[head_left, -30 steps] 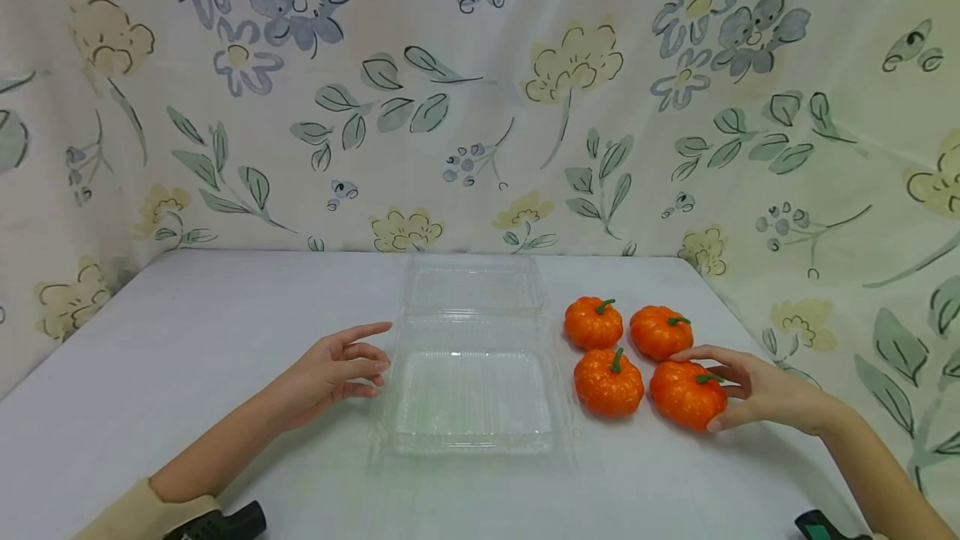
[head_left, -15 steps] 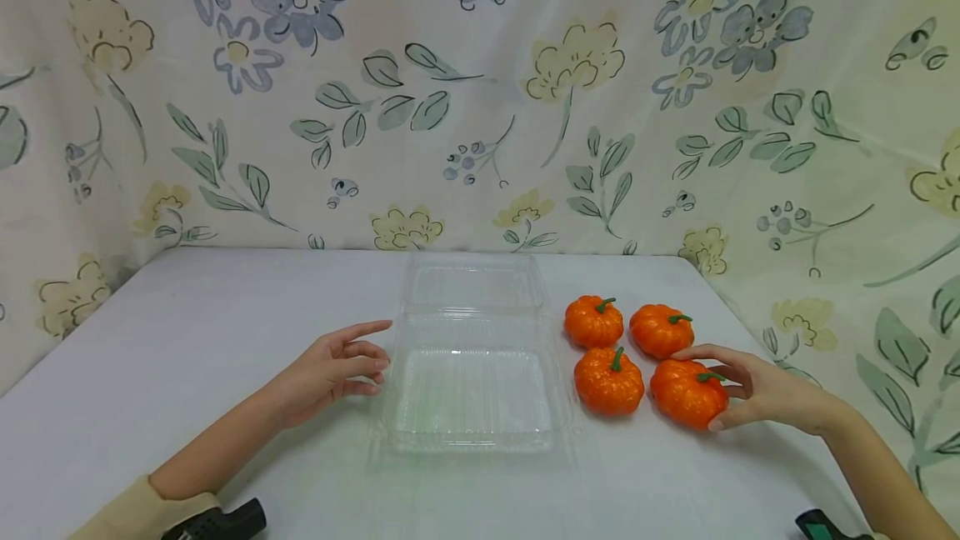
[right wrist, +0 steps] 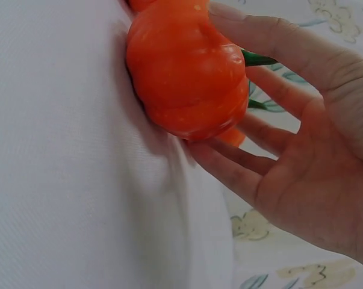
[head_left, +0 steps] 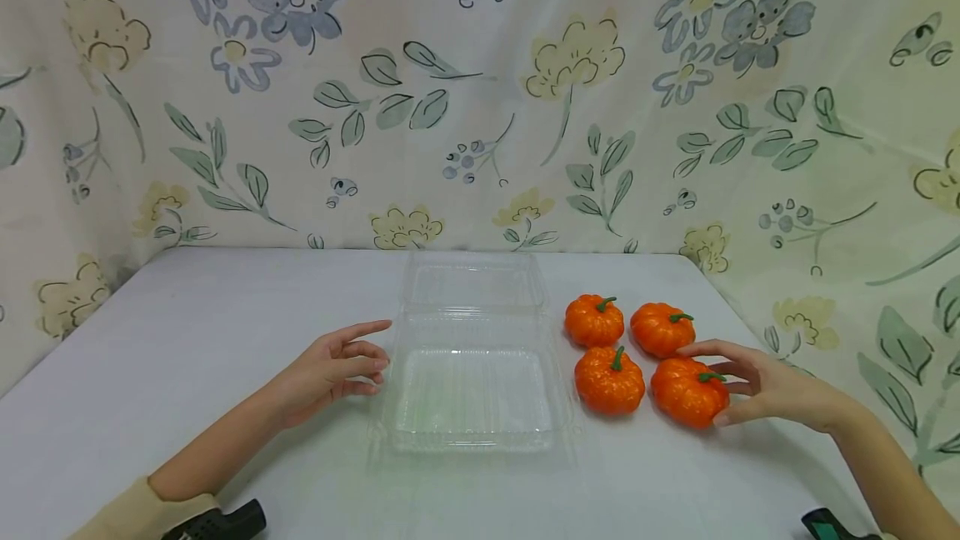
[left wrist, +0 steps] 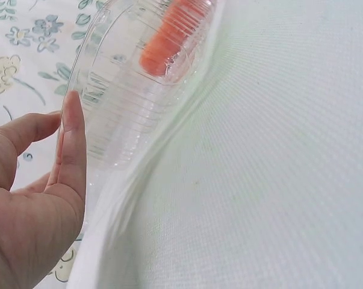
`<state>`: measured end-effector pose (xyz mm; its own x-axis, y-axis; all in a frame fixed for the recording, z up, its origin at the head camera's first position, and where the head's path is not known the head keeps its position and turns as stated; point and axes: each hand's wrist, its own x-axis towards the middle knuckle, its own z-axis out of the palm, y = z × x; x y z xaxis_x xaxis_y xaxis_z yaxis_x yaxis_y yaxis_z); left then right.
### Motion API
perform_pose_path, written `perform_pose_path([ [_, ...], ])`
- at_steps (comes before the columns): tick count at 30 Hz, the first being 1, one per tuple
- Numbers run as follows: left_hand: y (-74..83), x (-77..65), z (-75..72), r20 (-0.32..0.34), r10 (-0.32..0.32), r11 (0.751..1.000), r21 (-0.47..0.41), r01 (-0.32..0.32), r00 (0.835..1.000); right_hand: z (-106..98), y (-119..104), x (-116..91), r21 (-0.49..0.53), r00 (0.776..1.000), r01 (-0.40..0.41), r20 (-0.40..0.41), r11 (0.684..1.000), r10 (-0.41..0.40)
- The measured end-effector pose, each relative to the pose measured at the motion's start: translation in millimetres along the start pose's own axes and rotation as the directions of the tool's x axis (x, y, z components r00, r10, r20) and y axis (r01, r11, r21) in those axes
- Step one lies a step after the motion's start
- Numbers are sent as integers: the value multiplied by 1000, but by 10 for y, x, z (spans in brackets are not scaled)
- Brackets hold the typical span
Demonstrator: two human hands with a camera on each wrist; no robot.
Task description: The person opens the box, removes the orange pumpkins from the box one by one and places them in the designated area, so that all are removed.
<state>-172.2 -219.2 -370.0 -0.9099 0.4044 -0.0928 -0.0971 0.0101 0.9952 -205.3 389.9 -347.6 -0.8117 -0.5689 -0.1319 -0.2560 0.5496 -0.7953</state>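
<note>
My right hand [head_left: 768,386] is at the nearest right orange pumpkin [head_left: 686,394], fingers spread loosely around its right side. In the right wrist view, thumb and fingers lie close about this pumpkin [right wrist: 184,72], which has a green stem; whether they touch it cannot be told. Several other small pumpkins [head_left: 609,382] stand grouped beside it on the table. A clear plastic clamshell box [head_left: 476,407] lies with its lid [head_left: 474,286] folded back. At its left edge my left hand [head_left: 337,373] holds nothing, fingers relaxed; the left wrist view has the box [left wrist: 121,114] beside the fingertips.
The white-covered table [head_left: 187,340] extends to both sides. A floral cloth [head_left: 480,107] hangs behind it and along the sides. Dark devices are worn at the left wrist [head_left: 217,521] and right wrist [head_left: 828,525].
My right hand has shifted slightly right and away from the nearest right pumpkin, its fingers a little looser. The left hand, the box and the pumpkins stay in place.
</note>
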Motion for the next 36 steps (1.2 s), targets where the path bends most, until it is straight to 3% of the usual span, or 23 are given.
perform_pose_path([
  [8, -11, -10, -32, -8, -17, 1000, -2, 17, 1000, -105, -15, -58, 19, 999, 50, 7, 999, -50],
  [12, -17, -10, -25, 0, -24, 1000, -8, 24, 1000, -147, -7, -85, 25, 1000, 25, -2, 999, -25],
  [18, -30, -24, -12, 5, -40, 999, -4, 40, 999, -168, -56, -108, -63, 994, -61, -92, 996, 55],
  [29, -24, -53, -6, 5, -43, 999, 10, 43, 999, -206, -153, -116, -98, 983, 27, -180, 995, -45],
  [36, -3, -68, -20, 28, -53, 998, 27, 52, 998, -241, -242, -65, -165, 969, -64, -245, 984, 22],
])
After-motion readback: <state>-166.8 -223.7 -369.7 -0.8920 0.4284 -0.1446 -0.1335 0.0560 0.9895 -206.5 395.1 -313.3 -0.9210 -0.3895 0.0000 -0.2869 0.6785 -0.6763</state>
